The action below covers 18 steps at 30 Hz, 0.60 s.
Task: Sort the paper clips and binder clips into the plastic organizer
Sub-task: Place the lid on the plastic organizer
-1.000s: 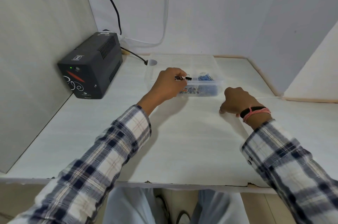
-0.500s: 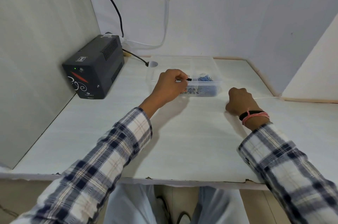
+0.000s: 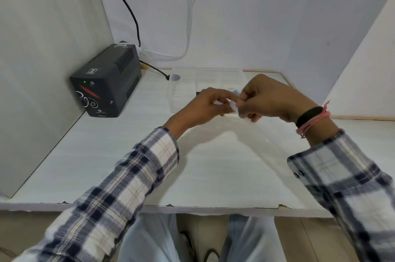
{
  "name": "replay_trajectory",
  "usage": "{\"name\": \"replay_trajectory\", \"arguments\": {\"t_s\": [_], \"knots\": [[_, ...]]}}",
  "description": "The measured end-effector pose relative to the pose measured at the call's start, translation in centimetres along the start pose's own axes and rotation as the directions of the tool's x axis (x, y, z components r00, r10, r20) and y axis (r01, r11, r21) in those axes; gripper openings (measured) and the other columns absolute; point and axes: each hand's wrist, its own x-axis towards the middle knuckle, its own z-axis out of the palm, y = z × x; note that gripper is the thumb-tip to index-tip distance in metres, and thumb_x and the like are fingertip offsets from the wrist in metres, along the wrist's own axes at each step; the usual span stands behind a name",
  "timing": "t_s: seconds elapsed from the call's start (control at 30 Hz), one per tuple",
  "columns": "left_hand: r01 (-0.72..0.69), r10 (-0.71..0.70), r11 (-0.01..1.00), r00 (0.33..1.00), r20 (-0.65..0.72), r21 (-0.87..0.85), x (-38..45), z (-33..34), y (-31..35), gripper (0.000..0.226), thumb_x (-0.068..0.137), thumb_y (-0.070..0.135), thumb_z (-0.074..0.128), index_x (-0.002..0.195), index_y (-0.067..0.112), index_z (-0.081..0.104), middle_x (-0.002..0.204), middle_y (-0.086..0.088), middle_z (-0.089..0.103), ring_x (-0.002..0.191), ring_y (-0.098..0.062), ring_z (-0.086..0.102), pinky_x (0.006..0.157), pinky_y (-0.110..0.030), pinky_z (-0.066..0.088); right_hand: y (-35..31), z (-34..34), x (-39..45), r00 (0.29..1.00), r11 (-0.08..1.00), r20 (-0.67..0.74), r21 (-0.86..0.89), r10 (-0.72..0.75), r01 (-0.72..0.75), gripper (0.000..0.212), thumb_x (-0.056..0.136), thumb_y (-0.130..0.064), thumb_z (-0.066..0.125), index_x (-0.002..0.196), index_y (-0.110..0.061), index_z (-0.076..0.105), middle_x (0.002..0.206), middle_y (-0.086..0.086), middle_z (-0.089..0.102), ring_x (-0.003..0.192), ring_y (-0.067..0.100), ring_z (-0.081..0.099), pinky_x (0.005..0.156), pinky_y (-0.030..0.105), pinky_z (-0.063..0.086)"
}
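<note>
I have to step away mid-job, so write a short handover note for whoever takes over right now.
Left hand and right hand meet above the desk, fingers pinching a small pale item too blurred to name.
The clear plastic organizer sits behind the hands; blue paper clips lie in one compartment.
Done: some clips are in.
Left: how many remain is hidden. Place the held piece.

Partitioned office desk (image 3: 213, 165) with black UPS unit (image 3: 106, 82).
</note>
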Motion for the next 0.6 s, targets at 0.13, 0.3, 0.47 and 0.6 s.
{"name": "replay_trajectory", "arguments": {"t_s": [0.13, 0.3, 0.47, 0.6], "knots": [[-0.083, 0.081, 0.996, 0.992, -0.099, -0.017, -0.5, -1.2, 0.9, 0.019, 0.095, 0.004, 0.064, 0.109, 0.006, 0.076, 0.096, 0.007, 0.075, 0.086, -0.031, 0.068, 0.071, -0.034, 0.057, -1.3, -1.7, -1.6, 0.997, 0.996, -0.007, 0.041, -0.083, 0.083, 0.011, 0.078, -0.017, 0.084, 0.084, -0.009, 0.077, 0.077, 0.007, 0.077, 0.073, 0.022, 0.075, 0.074, 0.039, 0.065], [-0.124, 0.09, 0.987, 0.956, -0.28, -0.106, -0.7, -4.5, 3.0, 0.017, 0.098, 0.007, 0.065, 0.112, -0.001, 0.069, 0.092, -0.013, 0.063, 0.073, -0.021, 0.059, 0.06, -0.034, 0.055, -2.4, -6.5, -4.4, 0.989, 0.991, 0.055, 0.001, -0.137, 0.137, 0.033, 0.078, -0.037, 0.083, 0.105, -0.022, 0.073, 0.088, 0.003, 0.078, 0.077, 0.015, 0.074, 0.071, 0.028, 0.061], [-0.003, -0.065, 0.989, 0.883, -0.464, -0.145, -1.1, -8.2, 4.0, 0.015, 0.1, 0.022, 0.066, 0.104, 0.009, 0.073, 0.076, -0.003, 0.059, 0.05, -0.003, 0.043, 0.047, -0.02, 0.033, -0.2, -9.7, -5.2, 0.987, 0.976, 0.049, 0.161, -0.155, 0.145, 0.025, 0.085, -0.023, 0.073, 0.11, -0.016, 0.073, 0.096, 0.011, 0.079, 0.09, 0.032, 0.076, 0.082, 0.042, 0.061], [0.043, -0.189, 0.964, 0.801, -0.568, -0.261, -1.7, -10.2, 3.4, 0.02, 0.101, 0.022, 0.063, 0.106, 0.006, 0.074, 0.075, -0.003, 0.055, 0.044, -0.001, 0.037, 0.044, -0.016, 0.033, 2.2, -8.9, -4.1, 0.989, 0.956, -0.115, 0.266, -0.097, 0.125, 0.017, 0.095, -0.012, 0.065, 0.11, -0.009, 0.072, 0.094, 0.014, 0.078, 0.085, 0.031, 0.076, 0.07, 0.031, 0.064]]}}
